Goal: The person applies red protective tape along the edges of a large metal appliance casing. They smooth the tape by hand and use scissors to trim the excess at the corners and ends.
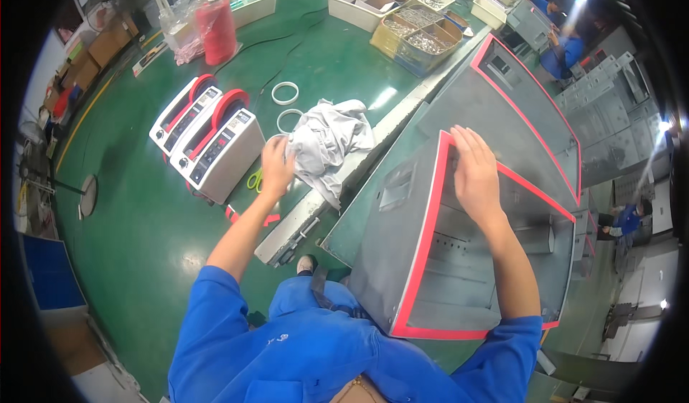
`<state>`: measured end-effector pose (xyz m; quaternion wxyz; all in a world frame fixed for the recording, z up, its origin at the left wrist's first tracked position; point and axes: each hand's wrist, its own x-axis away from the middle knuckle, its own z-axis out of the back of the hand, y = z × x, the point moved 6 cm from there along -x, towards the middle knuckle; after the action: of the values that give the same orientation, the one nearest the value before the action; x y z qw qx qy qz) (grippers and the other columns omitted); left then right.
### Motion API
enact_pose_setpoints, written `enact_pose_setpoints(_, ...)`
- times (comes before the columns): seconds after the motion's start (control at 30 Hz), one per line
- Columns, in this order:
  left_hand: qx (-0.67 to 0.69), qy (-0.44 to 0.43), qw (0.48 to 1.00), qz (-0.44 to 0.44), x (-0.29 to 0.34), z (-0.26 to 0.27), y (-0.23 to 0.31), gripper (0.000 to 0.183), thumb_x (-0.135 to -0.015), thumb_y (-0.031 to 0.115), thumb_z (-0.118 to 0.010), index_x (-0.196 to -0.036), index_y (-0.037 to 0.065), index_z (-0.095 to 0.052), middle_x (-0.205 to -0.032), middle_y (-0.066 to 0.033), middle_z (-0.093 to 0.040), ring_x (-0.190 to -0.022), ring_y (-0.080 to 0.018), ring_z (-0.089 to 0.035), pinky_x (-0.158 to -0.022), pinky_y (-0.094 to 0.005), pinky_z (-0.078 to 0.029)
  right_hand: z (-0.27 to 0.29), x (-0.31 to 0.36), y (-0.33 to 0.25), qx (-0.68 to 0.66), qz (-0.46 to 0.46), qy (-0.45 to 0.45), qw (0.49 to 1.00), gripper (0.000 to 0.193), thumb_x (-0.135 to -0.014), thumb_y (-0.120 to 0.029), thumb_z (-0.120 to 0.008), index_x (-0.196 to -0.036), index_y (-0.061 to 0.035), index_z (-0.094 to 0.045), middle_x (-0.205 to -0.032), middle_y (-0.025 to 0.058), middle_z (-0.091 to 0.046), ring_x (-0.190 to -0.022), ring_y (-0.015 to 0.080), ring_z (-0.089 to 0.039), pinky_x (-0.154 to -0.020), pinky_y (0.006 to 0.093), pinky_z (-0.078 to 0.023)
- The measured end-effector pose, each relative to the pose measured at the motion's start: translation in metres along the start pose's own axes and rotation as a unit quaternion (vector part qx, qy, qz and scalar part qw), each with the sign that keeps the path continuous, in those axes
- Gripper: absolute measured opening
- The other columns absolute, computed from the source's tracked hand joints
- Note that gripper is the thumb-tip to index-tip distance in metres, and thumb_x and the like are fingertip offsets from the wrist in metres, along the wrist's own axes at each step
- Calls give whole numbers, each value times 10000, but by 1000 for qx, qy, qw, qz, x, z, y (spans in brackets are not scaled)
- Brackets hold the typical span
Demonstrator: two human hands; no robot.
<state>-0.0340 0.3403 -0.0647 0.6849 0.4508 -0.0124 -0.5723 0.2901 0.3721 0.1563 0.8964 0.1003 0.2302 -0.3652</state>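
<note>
My left hand (277,166) is over the bench edge, beside a crumpled light-grey cloth (326,134). Its fingers are loosely bent and apart; I cannot tell whether they touch the cloth. With fingers stretched out, my right hand (475,177) lies at the upper corner of a grey metal cabinet (391,238). Red strip (423,259) runs along the rim of the cabinet's open face. Behind it stands a second grey cabinet (495,109) with the same red edging. Close to my left hand are two pale rings (286,93) and green-handled scissors (254,180).
Left of the cloth stand two white tape dispensers (222,152) with red rolls. A wrapped red roll (215,33) is farther back. Divided bins of small metal parts (423,33) stand at the far side. People in blue (563,55) work at the right among more grey cabinets.
</note>
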Motion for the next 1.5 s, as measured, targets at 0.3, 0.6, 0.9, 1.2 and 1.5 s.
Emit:
enact_pose_setpoints(0.3, 287, -98, 932, -198, 3, 30, 229, 363, -759, -35, -570, -1119, -2, -536, -1131, -162, -507, -1051, -315, -504, -883, -355, -418, 2, 28, -36, 13, 92, -93, 991, 547, -733, 32, -450, -1275, 32, -373, -1320, 181, -395, -1247, 302, -363, -1026, 427, -285)
enact_pose_setpoints(0.6, 381, -256, 826, -326, 53, 52, 287, 411, -889, 187, -420, -1228, -47, -444, -1262, -212, -443, -1191, -363, -413, -1017, -462, -276, 59, 106, -106, -223, 216, -213, 926, 433, -731, -77, -500, -1153, 14, -514, -1198, 157, -521, -1143, 286, -481, -991, 431, -337)
enact_pose_setpoints(0.9, 372, -250, 812, -374, 132, 91, 300, 527, -923, 389, -370, -1144, -71, -498, -1127, -219, -557, -1109, -347, -506, -996, -454, -303, 87, 147, -138, -317, 205, -236, 895, 444, -794, -209, -539, -1156, 45, -502, -1198, 183, -504, -1136, 285, -480, -1008, 400, -339)
enact_pose_setpoints(1.2, 284, -143, 867, -385, 152, 87, 304, 511, -860, 461, -474, -1077, 11, -581, -1029, -143, -618, -969, -276, -580, -957, -411, -335, 87, 180, -127, -62, 197, -173, 963, 389, -812, -185, -517, -1174, -45, -493, -1183, 144, -528, -1101, 302, -505, -925, 407, -420)
enact_pose_setpoints(1.5, 288, -89, 875, -379, 98, 66, 272, 498, -804, 433, -573, -1042, -5, -577, -1068, -176, -579, -1053, -353, -536, -918, -475, -397, 63, 132, -108, -196, 75, -131, 969, 501, -803, -180, -557, -1232, 31, -407, -1272, 227, -421, -1182, 379, -408, -945, 443, -384)
